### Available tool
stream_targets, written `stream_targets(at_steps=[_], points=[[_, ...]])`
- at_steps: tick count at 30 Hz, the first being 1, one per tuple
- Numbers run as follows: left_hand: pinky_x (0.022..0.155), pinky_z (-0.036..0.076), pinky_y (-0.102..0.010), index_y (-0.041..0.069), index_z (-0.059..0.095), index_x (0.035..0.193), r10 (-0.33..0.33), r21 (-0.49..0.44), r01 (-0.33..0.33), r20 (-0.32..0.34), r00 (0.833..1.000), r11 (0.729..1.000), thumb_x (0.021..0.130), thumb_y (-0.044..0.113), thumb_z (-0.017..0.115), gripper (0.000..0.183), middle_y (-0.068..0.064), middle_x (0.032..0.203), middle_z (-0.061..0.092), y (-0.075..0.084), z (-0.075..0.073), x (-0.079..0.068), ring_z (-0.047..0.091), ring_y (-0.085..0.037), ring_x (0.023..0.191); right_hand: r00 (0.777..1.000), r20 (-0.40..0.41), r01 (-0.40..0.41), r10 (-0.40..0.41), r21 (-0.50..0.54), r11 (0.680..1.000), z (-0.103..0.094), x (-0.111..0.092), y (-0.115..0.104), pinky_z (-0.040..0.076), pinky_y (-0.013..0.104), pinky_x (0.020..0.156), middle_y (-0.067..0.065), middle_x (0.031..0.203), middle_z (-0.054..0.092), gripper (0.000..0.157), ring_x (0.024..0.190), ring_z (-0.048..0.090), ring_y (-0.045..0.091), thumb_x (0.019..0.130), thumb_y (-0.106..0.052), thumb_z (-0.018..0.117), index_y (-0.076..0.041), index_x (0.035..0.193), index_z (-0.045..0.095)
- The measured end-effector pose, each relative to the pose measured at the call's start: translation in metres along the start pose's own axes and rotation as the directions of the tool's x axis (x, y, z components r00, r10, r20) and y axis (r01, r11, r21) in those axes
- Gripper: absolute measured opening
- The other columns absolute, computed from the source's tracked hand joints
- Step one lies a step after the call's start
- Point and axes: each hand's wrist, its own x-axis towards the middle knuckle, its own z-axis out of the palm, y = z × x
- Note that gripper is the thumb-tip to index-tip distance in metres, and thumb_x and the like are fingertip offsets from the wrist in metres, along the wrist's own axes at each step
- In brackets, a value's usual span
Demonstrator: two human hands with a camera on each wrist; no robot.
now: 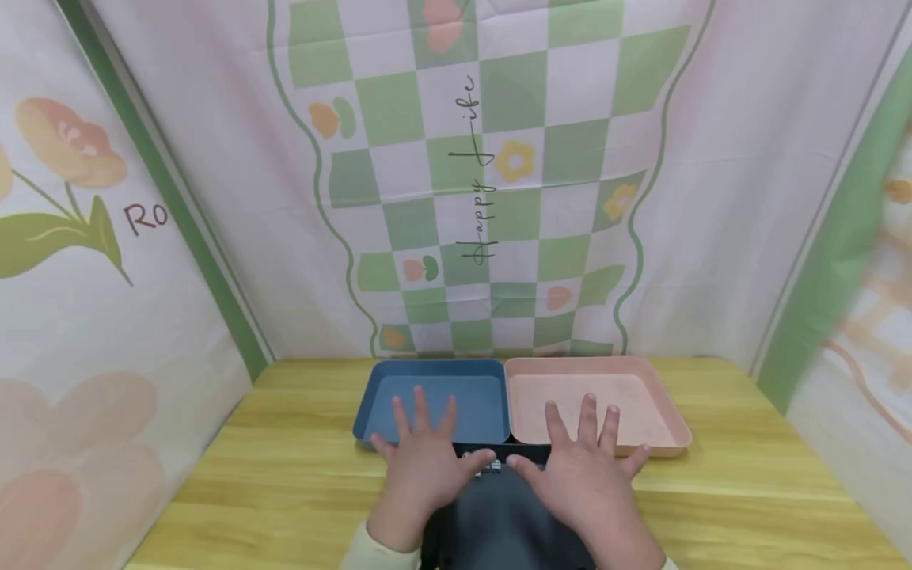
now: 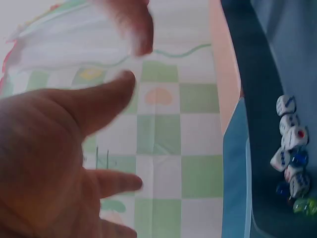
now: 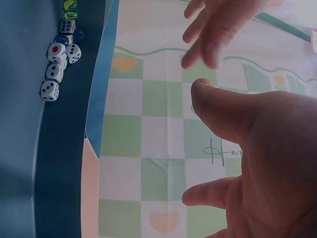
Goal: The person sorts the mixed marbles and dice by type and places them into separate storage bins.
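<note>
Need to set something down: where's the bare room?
The table is bare left of the blue tray and right of the pink tray, out to the curtains; both trays' visible floors look bare. The dark tray is crowded: dice and marbles cluster at its far wall, near the left hand and right hand.

Enclosed on three sides by pale fabric walls with green bands. Patterned behind with green-and-white checks, flowers and sideways lettering. Lit softly above a yellowish wood-grain surface.

Three trays; seven dice
</note>
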Motion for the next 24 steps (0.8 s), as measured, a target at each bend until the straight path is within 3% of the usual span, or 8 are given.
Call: stream_targets(at_steps=[5, 10, 13, 17, 20, 24], points=[[0.099, 0.015, -0.083, 0.024, 0.038, 0.156, 0.026, -0.129, -0.038, -0.091, 0.996, 0.991, 0.078, 0.07, 0.069, 0.096, -0.023, 0.163, 0.004, -0.032, -0.009, 0.017, -0.003, -0.052, 0.145, 1.0, -0.014, -0.005, 0.004, -0.013, 1.0, -0.001, 0.0, 0.0, -0.015, 0.087, 0.085, 0.038, 0.156, -0.006, 0.116, 0.137, -0.017, 0.061, 0.075, -0.092, 0.041, -0.011, 0.157, 0.032], [0.102, 0.016, -0.077, 0.02, 0.034, 0.157, -0.03, -0.259, -0.017, -0.173, 0.984, 0.966, 0.077, 0.058, 0.079, 0.099, -0.023, 0.163, -0.005, -0.079, -0.014, 0.032, -0.008, -0.05, 0.145, 1.0, -0.027, -0.005, 0.005, -0.013, 1.0, -0.002, -0.002, 0.0, -0.014, 0.087, 0.085, 0.038, 0.156, -0.006, 0.112, 0.138, -0.016, 0.061, 0.077, -0.089, 0.045, -0.01, 0.157, 0.032], [0.103, 0.021, -0.076, 0.018, 0.031, 0.158, -0.071, -0.33, 0.019, -0.144, 0.987, 0.944, 0.079, 0.056, 0.079, 0.1, -0.023, 0.163, -0.008, -0.111, -0.015, 0.039, -0.008, -0.051, 0.145, 1.0, -0.024, -0.006, 0.006, -0.014, 1.0, -0.002, -0.001, 0.0, -0.014, 0.087, 0.085, 0.038, 0.156, -0.007, 0.113, 0.138, -0.016, 0.061, 0.077, -0.089, 0.044, -0.01, 0.157, 0.032], [0.099, 0.023, -0.079, 0.02, 0.025, 0.16, -0.082, -0.328, 0.059, -0.056, 0.995, 0.943, 0.08, 0.059, 0.077, 0.103, -0.027, 0.161, -0.012, -0.149, -0.012, 0.044, -0.007, -0.054, 0.144, 1.0, -0.021, -0.011, 0.011, -0.017, 1.0, -0.002, -0.001, 0.0, -0.014, 0.087, 0.085, 0.038, 0.156, -0.007, 0.112, 0.138, -0.017, 0.061, 0.077, -0.089, 0.044, -0.01, 0.157, 0.032], [0.098, 0.023, -0.08, 0.021, 0.023, 0.161, -0.065, -0.316, 0.062, -0.001, 0.998, 0.947, 0.079, 0.059, 0.077, 0.105, -0.031, 0.159, -0.013, -0.169, -0.009, 0.046, -0.007, -0.056, 0.142, 1.0, -0.022, -0.012, 0.012, -0.018, 1.0, -0.002, 0.0, 0.0, -0.014, 0.088, 0.085, 0.038, 0.156, -0.007, 0.11, 0.137, -0.017, 0.061, 0.079, -0.087, 0.047, -0.01, 0.157, 0.032], [0.099, 0.023, -0.078, 0.019, 0.024, 0.16, -0.055, -0.351, 0.066, 0.041, 0.998, 0.934, 0.08, 0.055, 0.078, 0.103, -0.034, 0.158, -0.013, -0.184, -0.006, 0.046, -0.008, -0.058, 0.141, 1.0, -0.022, -0.009, 0.009, -0.015, 1.0, -0.001, -0.001, 0.0, -0.014, 0.087, 0.085, 0.038, 0.156, -0.007, 0.111, 0.138, -0.017, 0.061, 0.078, -0.088, 0.046, -0.01, 0.157, 0.033]])
